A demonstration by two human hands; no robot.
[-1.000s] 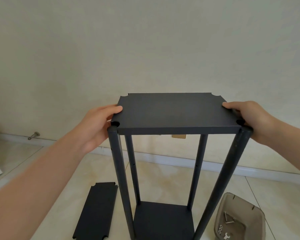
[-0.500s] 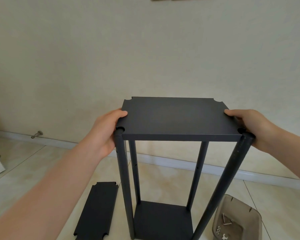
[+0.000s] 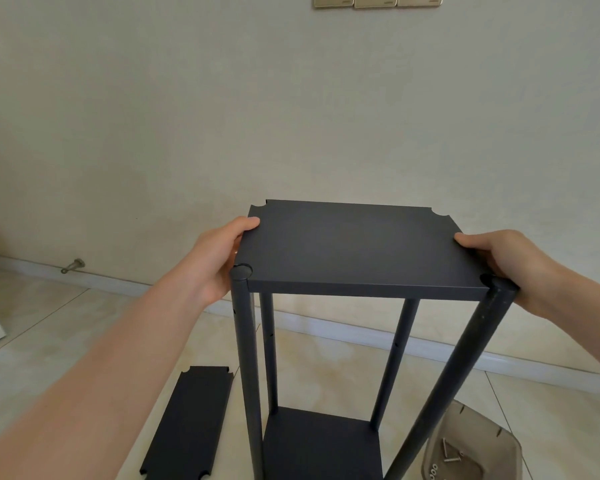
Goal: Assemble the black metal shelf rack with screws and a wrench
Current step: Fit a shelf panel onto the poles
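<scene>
both hands on top shelf (image 3: 354, 247)
left hand (image 3: 219, 258) grips left edge, right hand (image 3: 499, 258) grips right edge, thumbs on top.

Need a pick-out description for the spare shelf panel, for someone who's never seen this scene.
Find the tall black rack standing on the tiled floor. On the tiles just left of its legs lies a flat black panel. Unlike the rack's top shelf and bottom shelf, it is loose, lying alone.
</scene>
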